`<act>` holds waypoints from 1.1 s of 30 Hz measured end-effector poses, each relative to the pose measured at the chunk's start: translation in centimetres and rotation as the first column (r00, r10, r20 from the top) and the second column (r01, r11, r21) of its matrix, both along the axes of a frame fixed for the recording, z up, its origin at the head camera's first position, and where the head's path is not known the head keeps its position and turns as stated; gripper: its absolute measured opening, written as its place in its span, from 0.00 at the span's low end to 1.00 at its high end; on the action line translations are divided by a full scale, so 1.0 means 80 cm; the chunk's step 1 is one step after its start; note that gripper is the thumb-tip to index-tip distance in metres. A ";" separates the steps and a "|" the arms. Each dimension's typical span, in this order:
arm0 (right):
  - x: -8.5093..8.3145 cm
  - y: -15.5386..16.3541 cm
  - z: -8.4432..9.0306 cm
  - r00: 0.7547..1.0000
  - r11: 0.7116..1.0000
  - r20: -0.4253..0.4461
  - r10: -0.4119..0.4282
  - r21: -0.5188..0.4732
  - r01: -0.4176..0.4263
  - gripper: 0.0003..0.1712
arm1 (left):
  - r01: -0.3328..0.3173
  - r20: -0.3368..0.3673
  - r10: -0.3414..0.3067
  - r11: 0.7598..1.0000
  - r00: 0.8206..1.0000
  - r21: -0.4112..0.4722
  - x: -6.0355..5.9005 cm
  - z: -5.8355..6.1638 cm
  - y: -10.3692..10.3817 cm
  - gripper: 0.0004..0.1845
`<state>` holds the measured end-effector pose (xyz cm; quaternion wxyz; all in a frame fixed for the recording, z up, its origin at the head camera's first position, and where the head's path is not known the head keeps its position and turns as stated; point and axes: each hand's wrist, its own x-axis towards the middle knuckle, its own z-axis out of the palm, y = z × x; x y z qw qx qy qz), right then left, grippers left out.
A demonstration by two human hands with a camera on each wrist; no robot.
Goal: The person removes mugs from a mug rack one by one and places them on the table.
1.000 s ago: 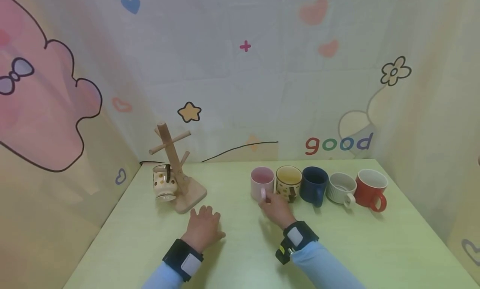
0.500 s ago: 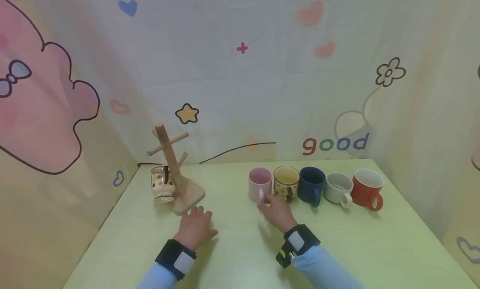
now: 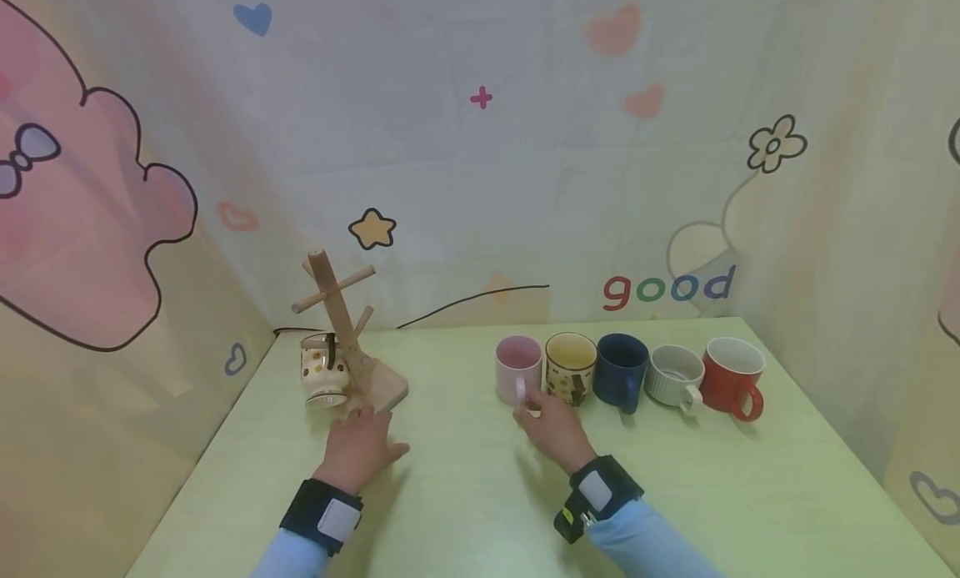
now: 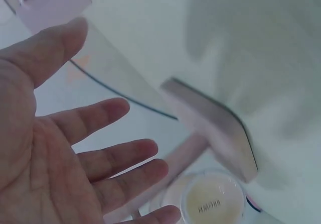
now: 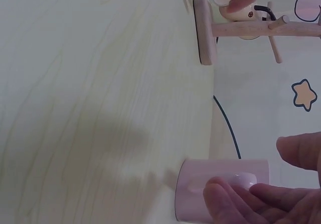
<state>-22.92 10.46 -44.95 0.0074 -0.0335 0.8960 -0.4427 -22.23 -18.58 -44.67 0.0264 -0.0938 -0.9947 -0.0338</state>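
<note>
A wooden mug tree [image 3: 339,328] stands at the table's back left on a flat base [image 3: 384,389]. A cream spotted mug [image 3: 324,376] hangs from a low peg. My left hand [image 3: 362,444] hovers palm down just in front of the base, fingers [image 4: 110,153] spread and holding nothing. The left wrist view shows the base [image 4: 215,128] and the hanging mug's underside [image 4: 208,204]. A pink mug [image 3: 517,368] heads a row of mugs. My right hand [image 3: 551,426] reaches its handle [image 5: 241,176]. Its fingertips [image 5: 235,199] lie against the handle and the thumb [image 5: 301,151] stays off it.
Right of the pink mug stand a yellow spotted mug [image 3: 572,368], a navy mug [image 3: 621,371], a white ribbed mug [image 3: 675,376] and a red mug [image 3: 733,376]. Patterned curtains close in the table [image 3: 465,495] at the back and on both sides.
My left hand has slid left and forward until it is close to the mug tree's base. The right hand stays at the pink mug's handle, and the mug has not moved.
</note>
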 end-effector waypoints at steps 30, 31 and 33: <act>0.015 -0.005 -0.008 0.999 0.999 -0.004 0.040 0.034 -0.040 0.24 | -0.137 -0.187 0.171 0.974 0.967 0.183 -0.086 0.077 -0.137 0.29; 0.015 -0.005 -0.008 0.999 0.999 -0.002 0.038 0.034 -0.038 0.24 | -0.131 -0.178 0.164 0.975 0.970 0.181 -0.089 0.077 -0.138 0.28; 0.015 -0.004 -0.010 0.999 0.999 0.004 0.033 0.035 -0.033 0.24 | -0.122 -0.174 0.153 0.976 0.973 0.178 -0.094 0.076 -0.138 0.24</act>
